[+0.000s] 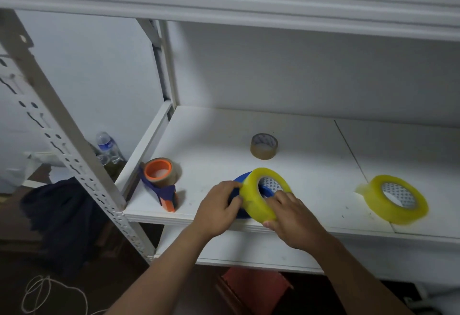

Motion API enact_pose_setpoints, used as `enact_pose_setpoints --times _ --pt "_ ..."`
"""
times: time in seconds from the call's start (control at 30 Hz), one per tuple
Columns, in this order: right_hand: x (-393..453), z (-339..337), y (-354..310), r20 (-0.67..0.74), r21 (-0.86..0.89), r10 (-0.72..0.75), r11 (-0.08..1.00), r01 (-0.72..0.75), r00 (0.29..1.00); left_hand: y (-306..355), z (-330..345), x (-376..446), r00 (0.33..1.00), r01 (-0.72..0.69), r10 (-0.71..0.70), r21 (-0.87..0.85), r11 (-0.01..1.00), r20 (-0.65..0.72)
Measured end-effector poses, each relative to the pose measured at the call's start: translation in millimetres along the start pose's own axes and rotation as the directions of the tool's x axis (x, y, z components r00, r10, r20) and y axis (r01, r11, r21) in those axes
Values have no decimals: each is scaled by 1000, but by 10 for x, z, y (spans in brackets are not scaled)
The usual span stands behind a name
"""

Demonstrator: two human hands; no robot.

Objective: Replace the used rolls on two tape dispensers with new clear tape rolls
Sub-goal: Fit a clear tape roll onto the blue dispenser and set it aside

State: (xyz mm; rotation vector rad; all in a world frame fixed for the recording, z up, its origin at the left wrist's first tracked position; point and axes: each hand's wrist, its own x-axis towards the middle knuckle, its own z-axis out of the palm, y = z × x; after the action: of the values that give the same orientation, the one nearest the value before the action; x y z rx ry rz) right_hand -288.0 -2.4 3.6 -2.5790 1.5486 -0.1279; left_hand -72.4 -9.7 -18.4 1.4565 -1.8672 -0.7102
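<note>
A: Far left of the shelf [206, 125]: the orange-cored dispenser [161, 182] is seen lying with a brownish, mostly used roll on it. Untouched, well apart from both hands.

B: Centre?

A: Blue dispenser [239, 182] is gripped by the left hand [219, 208], fingers curled round its left edge, near the shelf's front edge. The new roll [261, 196] of yellowish clear tape is held tilted against it, core opening facing up and toward the camera.

B: Right hand?

A: Right hand [290, 220] is closed on the roll: fingers laid over its near rim, thumb at the lower edge. Both hands are occupied, nothing released.

B: Seated on the hub?

A: Cannot be told. Blue is visible through the core, so the roll is over the dispenser, but it is cocked, not flat. Judged as mid-fit.

B: What does the next move turn on?

A: Roll axis against hub axis. The roll lies directly between the two hands, tipped with its far rim high. It would likely need to be levelled by the right hand and pressed down while the dispenser is braced by the left. Risk: binding if pushed while tilted.

B: Rest?

A: A small, nearly spent roll [264, 146] is standing further back. Far right, a second new roll [396, 199] is lying apart, nearer the right hand, loose tail sticking out leftward. Judged as reserved for the orange-cored dispenser.
</note>
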Motion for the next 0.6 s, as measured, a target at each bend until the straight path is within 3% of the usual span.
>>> enact_pose_setpoints --times 0.17,0.37,0.6 --pt "-4 -8 -87 24 -31 53 998 -53 998 -38 -2 -55 993 -115 114 139 984 15" --pt "37 -41 -142 54 -11 140 990 -140 989 -77 58 -47 997 -74 73 223 972 10" --pt "208 -40 -166 46 -23 264 964 -263 963 11 42 337 986 -17 -27 263 965 163"
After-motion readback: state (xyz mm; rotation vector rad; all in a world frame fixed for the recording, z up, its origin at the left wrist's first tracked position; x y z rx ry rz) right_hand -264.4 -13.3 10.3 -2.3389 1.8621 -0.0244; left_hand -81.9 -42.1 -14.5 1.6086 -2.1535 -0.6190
